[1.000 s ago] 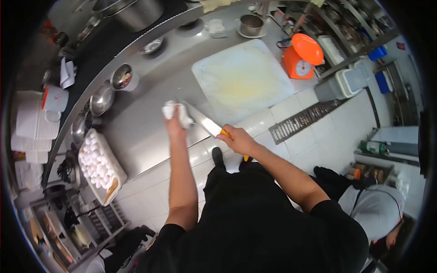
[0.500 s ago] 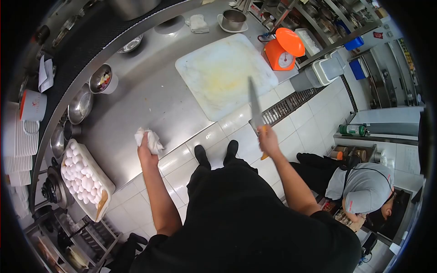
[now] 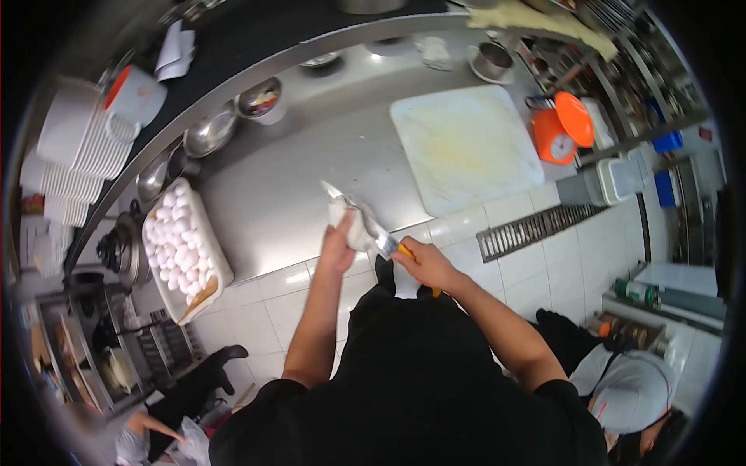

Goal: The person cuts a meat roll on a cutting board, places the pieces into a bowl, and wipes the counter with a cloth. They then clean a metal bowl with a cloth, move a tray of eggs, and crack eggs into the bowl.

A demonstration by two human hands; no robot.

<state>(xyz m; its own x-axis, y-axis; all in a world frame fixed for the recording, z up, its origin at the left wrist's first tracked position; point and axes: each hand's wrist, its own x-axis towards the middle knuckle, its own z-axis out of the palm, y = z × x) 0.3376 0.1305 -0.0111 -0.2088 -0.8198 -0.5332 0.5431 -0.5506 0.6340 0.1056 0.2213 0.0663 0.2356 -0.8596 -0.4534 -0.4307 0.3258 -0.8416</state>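
A white cloth (image 3: 357,234) is gripped in my left hand (image 3: 338,245) and lies against the blade of a large knife (image 3: 379,238). The blade tip points up and left past the cloth, over the front of the steel counter (image 3: 280,186). My right hand (image 3: 426,264) is closed round the knife's yellow handle (image 3: 404,250). To the right of both hands, a white cutting board (image 3: 466,147) with a yellowish stain lies on the counter.
A tray of eggs (image 3: 221,264) stands at the left, with metal bowls (image 3: 210,132) behind it. An orange scale (image 3: 556,136) is right of the board. One person (image 3: 633,392) is at lower right, another (image 3: 136,435) at lower left.
My hands have come together, and the cloth now touches the knife blade. The knife has swung leftward, away from the board. The view has shifted, and a second person shows at lower left.
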